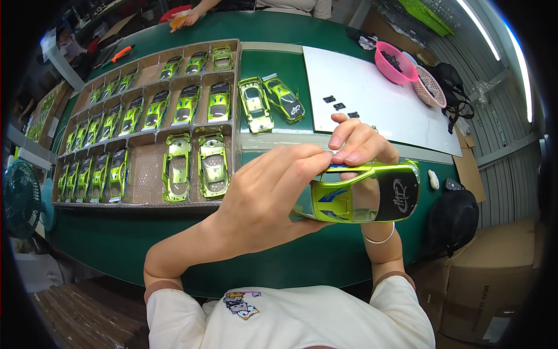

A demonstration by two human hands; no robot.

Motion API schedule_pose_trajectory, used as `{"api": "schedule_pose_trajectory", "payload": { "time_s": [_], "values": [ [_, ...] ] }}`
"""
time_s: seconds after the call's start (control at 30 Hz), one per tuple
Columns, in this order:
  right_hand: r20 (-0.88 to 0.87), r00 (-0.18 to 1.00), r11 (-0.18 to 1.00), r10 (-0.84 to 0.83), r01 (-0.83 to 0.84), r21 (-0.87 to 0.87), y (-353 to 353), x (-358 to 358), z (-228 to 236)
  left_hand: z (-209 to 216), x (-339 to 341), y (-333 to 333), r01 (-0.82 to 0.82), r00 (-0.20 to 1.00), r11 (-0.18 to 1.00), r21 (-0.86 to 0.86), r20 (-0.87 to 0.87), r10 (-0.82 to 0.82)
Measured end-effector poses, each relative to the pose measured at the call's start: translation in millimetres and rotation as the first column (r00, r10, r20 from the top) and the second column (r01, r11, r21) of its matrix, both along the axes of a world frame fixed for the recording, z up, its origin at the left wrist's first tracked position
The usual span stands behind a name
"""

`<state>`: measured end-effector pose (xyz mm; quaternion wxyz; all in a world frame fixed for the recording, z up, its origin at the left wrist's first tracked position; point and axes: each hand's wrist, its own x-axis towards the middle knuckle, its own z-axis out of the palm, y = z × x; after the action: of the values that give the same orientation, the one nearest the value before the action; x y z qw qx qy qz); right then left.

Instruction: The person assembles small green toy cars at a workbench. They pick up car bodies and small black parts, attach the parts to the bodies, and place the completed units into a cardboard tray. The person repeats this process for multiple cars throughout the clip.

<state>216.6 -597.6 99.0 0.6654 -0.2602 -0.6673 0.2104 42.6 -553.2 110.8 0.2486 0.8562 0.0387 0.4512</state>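
A shiny lime-green toy car body [334, 200] with a black hood and blue side graphics is held up in front of me, lying sideways across the view. My left hand [270, 189] grips its left end, thumb below and fingers above. Along the car's upper side, my right hand [365, 142] has its fingertips pinched together, meeting the left fingertips. Whatever sits between those fingertips is too small to make out. My right forearm passes behind the car. Small black parts [339, 106] lie on the white board [383, 110] just beyond my right hand.
At left, a compartmented box [145, 206] holds several green car bodies. Two more car bodies [256, 104] lie beside it on the green table [273, 64]. A pink basket [398, 64] with black parts stands far right. A black cap [453, 218] lies right. Across the table is another person's hand [189, 17].
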Motion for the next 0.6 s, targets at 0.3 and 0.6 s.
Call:
{"api": "schedule_pose_trajectory", "payload": {
  "time_s": [0.3,0.6],
  "values": [
    [-0.007,0.998,0.998,-0.057,0.057,-0.018,-3.7,-8.4,-5.0,-3.6,0.1,-6.7,-0.095,0.995,0.994,0.047,0.01,0.094],
    [-0.229,0.971,0.979,0.062,-0.105,-0.177,2.2,-9.7,-5.1,-4.4,1.6,0.2,-0.111,0.993,0.994,0.017,0.046,0.11]
  ]
}}
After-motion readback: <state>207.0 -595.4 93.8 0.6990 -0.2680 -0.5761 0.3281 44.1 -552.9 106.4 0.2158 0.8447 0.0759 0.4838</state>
